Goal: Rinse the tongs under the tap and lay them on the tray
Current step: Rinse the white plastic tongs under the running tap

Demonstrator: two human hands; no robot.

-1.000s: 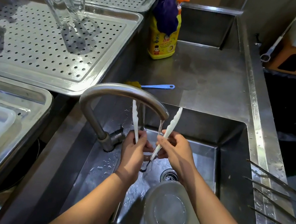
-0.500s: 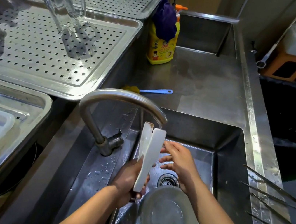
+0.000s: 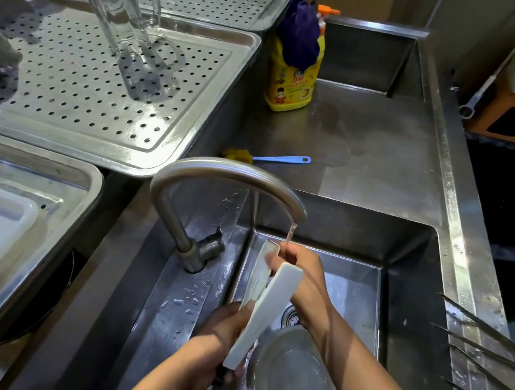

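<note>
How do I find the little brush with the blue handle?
Find the big curved tap over the sink. Just behind it, on the flat steel counter, lies the brush. It alone has a thin blue handle and yellow head; the yellow soap bottle farther back stands upright.

Single head view, looking steeply down, close over sink (image 3: 409,252), facing counter.

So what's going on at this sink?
A person is rinsing white tongs under the running tap. The left hand grips their lower end; the right hand touches the upper end in the stream, over the sink. The perforated tray on the left holds glass mugs, no tongs yet.
</note>
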